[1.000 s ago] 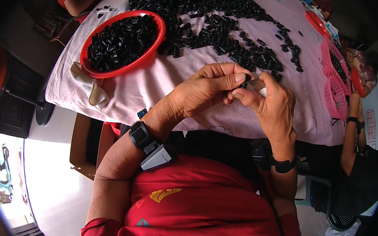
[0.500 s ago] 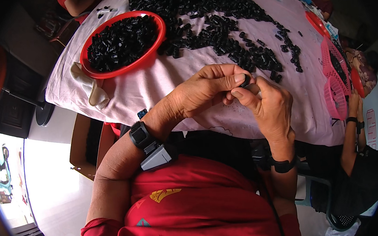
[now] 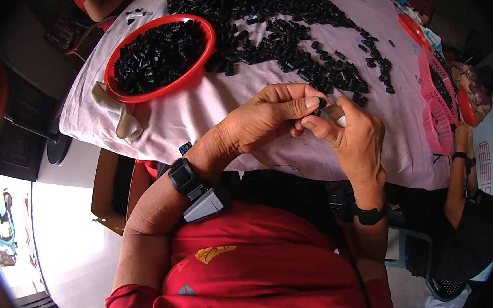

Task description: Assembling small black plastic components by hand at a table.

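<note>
Left hand [image 3: 267, 117] and right hand [image 3: 349, 137] pinch, apparently, one small black part [image 3: 319, 109].

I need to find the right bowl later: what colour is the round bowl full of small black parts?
Red bowl, seen clearly in the head view.

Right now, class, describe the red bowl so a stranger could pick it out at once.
Start at the pink cloth covering the table. On its left end, beyond the left hand, sits the red bowl, beside a white rag. Unlike the loose black heap next to it, its black pieces are ringed by a round red rim.
</note>
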